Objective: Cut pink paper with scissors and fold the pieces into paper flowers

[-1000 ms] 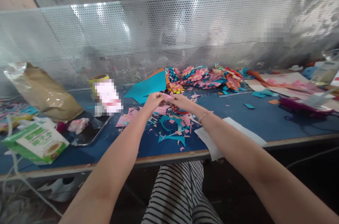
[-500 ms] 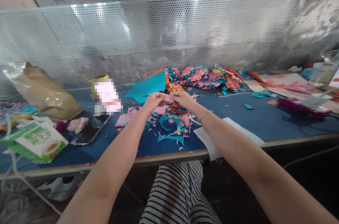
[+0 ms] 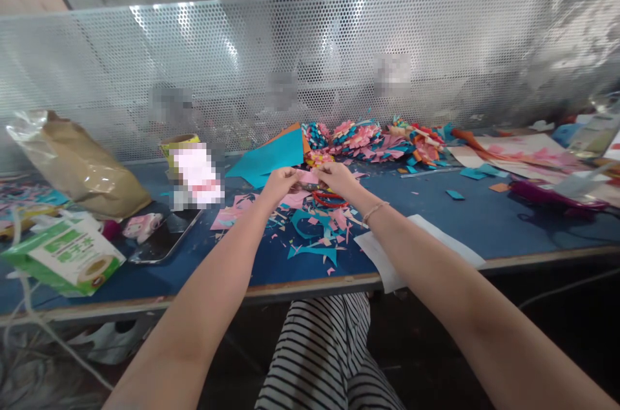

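Note:
Both my hands meet over the middle of the blue table (image 3: 484,223). My left hand (image 3: 278,183) and my right hand (image 3: 339,179) each pinch one end of a small pink paper piece (image 3: 307,176) held between them. Just below my right hand lie red-handled scissors (image 3: 327,199) among pink and teal paper scraps (image 3: 314,232). A thin bracelet sits on my right wrist.
A teal paper sheet (image 3: 268,158) and a heap of folded coloured paper shapes (image 3: 372,137) lie behind my hands. White paper (image 3: 426,248) lies at the front edge. At left are a phone (image 3: 165,239), a green-white carton (image 3: 62,258) and a brown bag (image 3: 77,168). A perforated metal screen (image 3: 310,61) backs the table.
My hands have stayed together on the pink paper piece, the fingers shifting slightly; the view has barely moved.

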Motion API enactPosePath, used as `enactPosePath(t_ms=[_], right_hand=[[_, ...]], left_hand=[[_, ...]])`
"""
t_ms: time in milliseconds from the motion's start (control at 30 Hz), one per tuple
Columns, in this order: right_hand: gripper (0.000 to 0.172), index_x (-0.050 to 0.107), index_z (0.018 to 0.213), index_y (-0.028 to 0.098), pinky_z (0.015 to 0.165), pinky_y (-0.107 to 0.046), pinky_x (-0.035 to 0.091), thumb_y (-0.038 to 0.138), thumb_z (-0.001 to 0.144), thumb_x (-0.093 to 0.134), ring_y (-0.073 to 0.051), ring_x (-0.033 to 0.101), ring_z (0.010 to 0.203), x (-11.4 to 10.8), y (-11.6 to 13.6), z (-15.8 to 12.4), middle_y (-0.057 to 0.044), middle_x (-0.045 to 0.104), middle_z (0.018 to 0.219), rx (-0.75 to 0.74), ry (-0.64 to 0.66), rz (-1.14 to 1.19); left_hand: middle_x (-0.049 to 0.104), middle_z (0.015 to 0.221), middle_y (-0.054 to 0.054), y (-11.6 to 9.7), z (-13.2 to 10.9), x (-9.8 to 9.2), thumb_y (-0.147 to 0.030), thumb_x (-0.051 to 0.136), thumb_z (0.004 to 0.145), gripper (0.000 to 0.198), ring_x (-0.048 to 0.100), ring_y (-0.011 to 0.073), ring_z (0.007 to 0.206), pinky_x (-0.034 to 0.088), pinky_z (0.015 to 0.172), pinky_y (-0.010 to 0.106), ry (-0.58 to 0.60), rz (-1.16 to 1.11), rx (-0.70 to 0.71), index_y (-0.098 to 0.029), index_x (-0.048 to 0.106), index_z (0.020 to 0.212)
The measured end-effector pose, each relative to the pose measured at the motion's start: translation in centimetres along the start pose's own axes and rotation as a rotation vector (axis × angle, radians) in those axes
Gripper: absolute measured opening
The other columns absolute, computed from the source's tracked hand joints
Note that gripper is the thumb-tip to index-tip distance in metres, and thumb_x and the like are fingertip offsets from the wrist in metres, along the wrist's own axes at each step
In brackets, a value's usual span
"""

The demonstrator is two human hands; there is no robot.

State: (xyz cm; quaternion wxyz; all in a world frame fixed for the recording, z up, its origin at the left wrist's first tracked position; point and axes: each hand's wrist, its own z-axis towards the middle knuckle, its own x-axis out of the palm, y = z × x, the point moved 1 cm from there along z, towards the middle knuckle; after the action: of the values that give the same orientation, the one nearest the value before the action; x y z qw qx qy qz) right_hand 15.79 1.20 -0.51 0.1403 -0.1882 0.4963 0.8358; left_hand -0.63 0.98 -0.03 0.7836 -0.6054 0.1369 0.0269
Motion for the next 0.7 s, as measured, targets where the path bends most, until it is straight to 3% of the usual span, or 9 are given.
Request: enactPosePath(t_ms=[200,500,700], right_hand=[[0.018,0.049,0.062,0.017,0.050,-0.022,0.037,0.025,0.078,0.045,-0.009,0.048,0.046,0.33,-0.31,0.16,0.002,0.052,0.050,0.010,0.044,-0.015],[0.021,0.053,0.069,0.017,0.050,-0.022,0.032,0.034,0.077,0.044,-0.010,0.043,0.050,0.62,-0.69,0.23,0.004,0.044,0.053,-0.112,0.064,-0.050],[0.020,0.048,0.063,0.017,0.050,-0.021,0.028,0.032,0.075,0.045,-0.008,0.037,0.049,0.59,-0.11,-0.08,0.005,0.038,0.051,-0.175,0.142,-0.028]], left_hand=[[0.057,0.055,0.001,-0.44,-0.32,0.22,-0.050,0.065,0.063,0.039,0.049,0.0069,0.047,0.042,0.050,0.021,0.011,0.009,0.000,-0.013,0.052,0.067],[0.058,0.056,0.001,-0.07,-0.22,0.45,-0.048,0.064,0.065,0.035,0.051,0.0081,0.047,0.043,0.049,0.021,0.081,0.056,-0.010,-0.015,0.054,0.068],[0.050,0.052,-0.003,0.08,-0.19,0.56,-0.045,0.064,0.066,0.032,0.053,0.0092,0.048,0.043,0.048,0.021,0.078,0.026,-0.020,-0.015,0.053,0.066]])
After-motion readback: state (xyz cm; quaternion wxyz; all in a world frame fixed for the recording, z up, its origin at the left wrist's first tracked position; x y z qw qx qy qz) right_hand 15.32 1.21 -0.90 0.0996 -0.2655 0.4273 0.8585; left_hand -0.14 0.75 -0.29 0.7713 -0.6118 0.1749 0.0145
